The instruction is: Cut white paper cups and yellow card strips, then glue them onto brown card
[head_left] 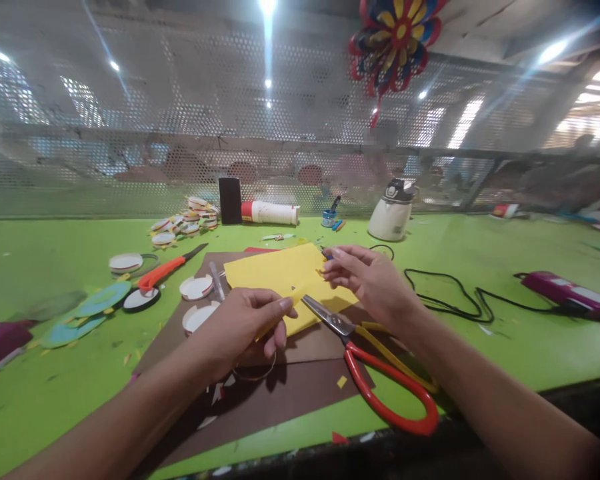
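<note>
My left hand (250,317) is closed in a pinch on a narrow yellow strip (296,295), held over a yellow sheet (275,270). The fingers of my right hand (363,277) are pinched together above the sheet's right side. Small yellow and dark blue bits show at those fingertips, too small to name. Below and between the hands lie large scissors (390,387) with one red and one yellow handle, untouched, blades slightly apart. Brown sheets (300,387) lie under the yellow one. White round pieces (196,288) sit left of it.
An orange-handled cutter (167,270) and a black tape roll (141,299) lie left, near blue-green discs (103,300). At the back stand a stack of round pieces (197,207), a black box (230,200) and a cream jug (391,213). A corded purple device (570,293) lies right.
</note>
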Demonstrator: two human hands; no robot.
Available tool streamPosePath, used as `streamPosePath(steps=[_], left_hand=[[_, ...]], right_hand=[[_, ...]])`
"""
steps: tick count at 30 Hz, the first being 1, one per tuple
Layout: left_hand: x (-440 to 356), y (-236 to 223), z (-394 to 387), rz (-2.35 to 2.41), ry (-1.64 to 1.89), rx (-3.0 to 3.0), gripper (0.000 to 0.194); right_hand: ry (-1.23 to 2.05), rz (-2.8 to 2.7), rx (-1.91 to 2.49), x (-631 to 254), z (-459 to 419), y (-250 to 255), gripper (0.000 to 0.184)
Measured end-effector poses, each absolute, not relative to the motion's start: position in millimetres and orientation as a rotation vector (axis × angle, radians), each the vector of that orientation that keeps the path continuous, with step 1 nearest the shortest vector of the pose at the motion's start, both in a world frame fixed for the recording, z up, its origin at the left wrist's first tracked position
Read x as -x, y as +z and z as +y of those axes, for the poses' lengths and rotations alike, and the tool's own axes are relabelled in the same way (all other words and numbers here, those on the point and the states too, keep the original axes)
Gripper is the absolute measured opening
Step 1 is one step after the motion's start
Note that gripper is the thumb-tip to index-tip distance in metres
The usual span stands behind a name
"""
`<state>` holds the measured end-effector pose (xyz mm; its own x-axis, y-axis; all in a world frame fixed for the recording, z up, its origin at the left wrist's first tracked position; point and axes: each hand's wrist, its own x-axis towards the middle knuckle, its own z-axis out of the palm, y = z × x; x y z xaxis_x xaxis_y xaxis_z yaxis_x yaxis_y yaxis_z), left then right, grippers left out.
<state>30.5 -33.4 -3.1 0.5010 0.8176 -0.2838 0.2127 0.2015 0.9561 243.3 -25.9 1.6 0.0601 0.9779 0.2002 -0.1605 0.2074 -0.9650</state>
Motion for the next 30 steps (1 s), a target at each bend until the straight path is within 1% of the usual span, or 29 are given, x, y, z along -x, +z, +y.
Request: streamPosePath(steps=[2, 5, 6, 7, 10, 13, 20, 24, 30], left_hand=[[-31, -2, -34, 0.978, 0.548, -1.34, 0.044], [-33, -1, -36, 0.935, 0.574, -1.354, 0.044], [-35, -1, -37, 0.927, 0.581, -1.364, 0.043], [-36, -1, -37, 0.918, 0.591, -1.373, 0.042], [-40, -3, -39, 0.902, 0.616, -1.398, 0.037], [-41, -6, -40, 0.89, 0.62, -1.441, 0.034], [-39, -6, -41, 0.906, 0.581, -1.465, 0.035], [-37, -2, -39, 0.854, 0.523, -1.357, 0.03], [-29, -4, -33, 0.801, 0.488, -1.309, 0.027]], right_hand=[[1.192, -1.165, 0.966, -237, -30, 1, 0.036], [1.324, -1.207, 0.98, -226, -38, -2, 0.05], [1.356, -1.226, 0.979, -223, -40, -4, 0.052], [1.378, -1.248, 0.972, -221, -42, -6, 0.049], [1.385, -1.302, 0.931, -218, -44, -11, 0.029], [1.344, -1.31, 0.929, -220, -44, -11, 0.022], [1.309, -1.238, 0.96, -226, -44, -4, 0.024], [1.293, -1.214, 0.959, -232, -40, 0, 0.025], [1.285, -1.195, 0.944, -239, -33, 2, 0.027]])
